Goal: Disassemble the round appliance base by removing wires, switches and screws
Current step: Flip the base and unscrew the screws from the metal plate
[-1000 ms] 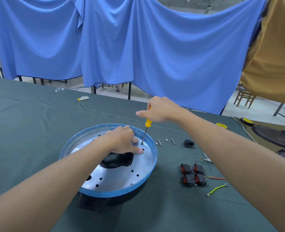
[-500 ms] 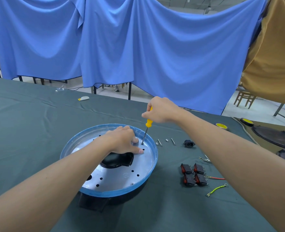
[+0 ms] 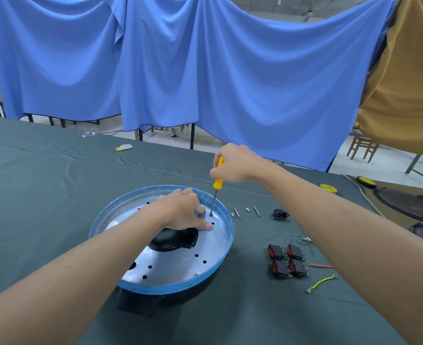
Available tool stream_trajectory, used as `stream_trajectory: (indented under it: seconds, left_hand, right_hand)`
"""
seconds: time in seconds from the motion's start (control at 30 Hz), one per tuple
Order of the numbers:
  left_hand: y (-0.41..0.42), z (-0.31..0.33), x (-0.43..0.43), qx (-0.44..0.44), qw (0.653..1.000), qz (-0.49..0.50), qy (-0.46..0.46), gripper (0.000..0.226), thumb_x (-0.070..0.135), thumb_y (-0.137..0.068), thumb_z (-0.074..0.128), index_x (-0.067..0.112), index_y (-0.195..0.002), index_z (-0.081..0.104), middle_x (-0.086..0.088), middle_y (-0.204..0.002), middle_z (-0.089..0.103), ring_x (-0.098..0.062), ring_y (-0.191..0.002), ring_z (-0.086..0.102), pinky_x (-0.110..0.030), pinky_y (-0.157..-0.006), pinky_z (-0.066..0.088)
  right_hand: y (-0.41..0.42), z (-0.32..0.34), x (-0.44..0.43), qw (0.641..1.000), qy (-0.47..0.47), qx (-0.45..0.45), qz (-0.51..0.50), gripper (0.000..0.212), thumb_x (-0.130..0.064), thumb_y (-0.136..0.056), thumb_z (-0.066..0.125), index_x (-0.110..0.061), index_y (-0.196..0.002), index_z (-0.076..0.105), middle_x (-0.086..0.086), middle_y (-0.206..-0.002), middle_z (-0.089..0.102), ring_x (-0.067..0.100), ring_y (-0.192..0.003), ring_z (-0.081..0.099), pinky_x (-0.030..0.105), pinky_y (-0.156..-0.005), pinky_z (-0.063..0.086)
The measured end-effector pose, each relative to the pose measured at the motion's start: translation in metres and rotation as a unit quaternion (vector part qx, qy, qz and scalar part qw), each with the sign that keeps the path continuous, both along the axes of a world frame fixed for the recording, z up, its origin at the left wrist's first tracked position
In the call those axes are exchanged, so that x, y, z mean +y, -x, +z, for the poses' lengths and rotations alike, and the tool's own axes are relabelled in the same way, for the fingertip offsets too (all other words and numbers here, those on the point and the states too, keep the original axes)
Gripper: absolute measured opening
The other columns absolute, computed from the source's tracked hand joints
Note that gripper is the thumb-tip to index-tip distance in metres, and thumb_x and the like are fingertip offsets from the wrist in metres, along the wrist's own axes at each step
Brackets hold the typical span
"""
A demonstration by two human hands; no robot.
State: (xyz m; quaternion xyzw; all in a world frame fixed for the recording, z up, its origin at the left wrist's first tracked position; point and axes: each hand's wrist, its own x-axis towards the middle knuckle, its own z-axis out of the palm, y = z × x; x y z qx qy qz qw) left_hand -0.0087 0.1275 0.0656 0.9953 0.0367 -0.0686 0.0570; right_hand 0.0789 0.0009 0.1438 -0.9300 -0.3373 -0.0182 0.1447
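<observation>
The round appliance base (image 3: 212, 255) is a silver metal disc with a blue rim and a black centre part, lying on the dark green table. My left hand (image 3: 180, 211) rests on the disc's far side, fingers pressing down. My right hand (image 3: 235, 164) grips a yellow-handled screwdriver (image 3: 216, 188), held nearly upright with its tip in a screw hole at the disc's far right edge. Several loose screws (image 3: 246, 211) lie just right of the rim. Several black-and-red switches (image 3: 287, 261) sit grouped to the right, with a red wire (image 3: 321, 265) and a yellow-green wire (image 3: 321, 283) beside them.
A black socket part (image 3: 280, 214) and small metal terminals (image 3: 303, 237) lie right of the screws. Black round parts (image 3: 409, 202) and yellow tape rolls (image 3: 328, 187) sit at the far right. A small white scrap (image 3: 123, 147) lies far back. Blue cloth hangs behind the table.
My right hand has turned slightly on the screwdriver handle, with the tip staying in the same hole. My left hand and the base have not moved.
</observation>
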Motion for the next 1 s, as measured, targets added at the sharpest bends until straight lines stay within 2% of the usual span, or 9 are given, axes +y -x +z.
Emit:
stream_trajectory:
  seconds: [0.13,0.23,0.33,0.4,0.5,0.7,0.83,0.93,1.0]
  left_hand:
    - [-0.0002,-0.0006,-0.0001,-0.002,1.0,0.001,0.002,0.049,0.067,-0.087,0.054,0.022,-0.102,0.067,-0.001,-0.115,0.043,-0.026,-0.117,0.041,-0.042,-0.093,0.041]
    - [-0.0007,-0.0008,0.0,0.002,1.0,0.0,0.0,0.052,0.067,-0.088,0.053,0.023,-0.112,0.067,-0.002,-0.117,0.042,-0.026,-0.119,0.04,-0.043,-0.095,0.041]
    - [-0.001,-0.0012,0.0006,0.0,1.0,0.0,0.0,0.053,0.067,-0.087,0.053,0.023,-0.114,0.067,-0.002,-0.117,0.043,-0.026,-0.12,0.041,-0.044,-0.096,0.041]
    - [-0.0009,-0.0019,0.0009,-0.001,1.0,0.001,0.0,0.053,0.068,-0.087,0.053,0.024,-0.114,0.067,-0.002,-0.118,0.043,-0.026,-0.12,0.04,-0.044,-0.097,0.041]
    - [-0.001,-0.0023,0.0007,0.002,1.0,0.004,0.002,0.054,0.068,-0.087,0.053,0.023,-0.114,0.067,-0.002,-0.12,0.044,-0.026,-0.121,0.039,-0.045,-0.098,0.041]
    - [0.0003,-0.001,0.0001,0.0,1.0,0.003,-0.003,0.048,0.067,-0.088,0.053,0.023,-0.101,0.067,-0.003,-0.117,0.043,-0.026,-0.118,0.04,-0.043,-0.095,0.041]
    - [0.0014,0.0004,-0.001,0.002,1.0,0.003,-0.003,0.049,0.067,-0.088,0.053,0.024,-0.106,0.067,-0.003,-0.12,0.044,-0.026,-0.12,0.04,-0.043,-0.096,0.041]
    - [0.0015,0.0009,-0.002,0.003,1.0,0.003,-0.003,0.049,0.067,-0.088,0.053,0.024,-0.107,0.067,-0.003,-0.12,0.044,-0.026,-0.121,0.04,-0.044,-0.097,0.041]
    - [0.002,0.001,-0.0018,0.004,1.0,0.003,-0.004,0.048,0.067,-0.088,0.053,0.024,-0.105,0.067,-0.003,-0.119,0.044,-0.026,-0.12,0.04,-0.044,-0.096,0.041]
  right_hand:
    - [-0.0001,-0.0012,-0.0014,1.0,0.002,-0.009,0.0,0.046,-0.044,-0.087,0.058,0.002,-0.09,0.062,0.004,-0.065,0.047,0.023,-0.064,0.044,0.031,-0.058,0.036]
    - [0.0017,-0.0006,-0.002,1.0,0.001,-0.008,0.019,0.032,-0.028,-0.085,0.061,0.004,-0.085,0.062,0.007,-0.065,0.045,0.022,-0.065,0.041,0.03,-0.057,0.033]
    - [0.0037,0.0046,-0.003,0.999,0.014,0.012,0.028,0.015,-0.024,-0.081,0.061,-0.011,-0.084,0.068,0.005,-0.071,0.057,0.018,-0.063,0.047,0.025,-0.051,0.037]
    - [0.004,0.0059,-0.0024,0.999,0.019,0.023,0.029,0.032,-0.031,-0.081,0.061,-0.003,-0.095,0.068,0.007,-0.071,0.053,0.02,-0.057,0.045,0.025,-0.051,0.036]
    - [0.0026,0.0026,-0.0013,1.0,0.017,-0.005,0.007,0.054,-0.049,-0.084,0.06,0.002,-0.101,0.066,0.004,-0.07,0.052,0.022,-0.065,0.047,0.031,-0.059,0.038]
    - [0.0018,0.003,-0.0029,1.0,0.007,0.003,0.004,0.037,-0.024,-0.078,0.06,0.003,-0.103,0.066,0.006,-0.071,0.048,0.02,-0.063,0.04,0.029,-0.058,0.034]
    - [0.0028,0.0053,-0.0025,0.999,0.025,0.021,0.012,0.046,-0.031,-0.079,0.058,0.003,-0.109,0.064,0.006,-0.071,0.047,0.02,-0.054,0.039,0.026,-0.052,0.033]
    - [0.001,0.0025,-0.0019,1.0,0.022,-0.003,0.004,0.054,-0.048,-0.084,0.059,0.001,-0.104,0.066,0.003,-0.069,0.051,0.022,-0.063,0.047,0.03,-0.058,0.037]
    - [-0.0002,0.0016,-0.0028,1.0,0.017,-0.015,0.004,0.047,-0.043,-0.087,0.059,0.001,-0.1,0.067,0.003,-0.067,0.05,0.022,-0.065,0.046,0.031,-0.06,0.038]
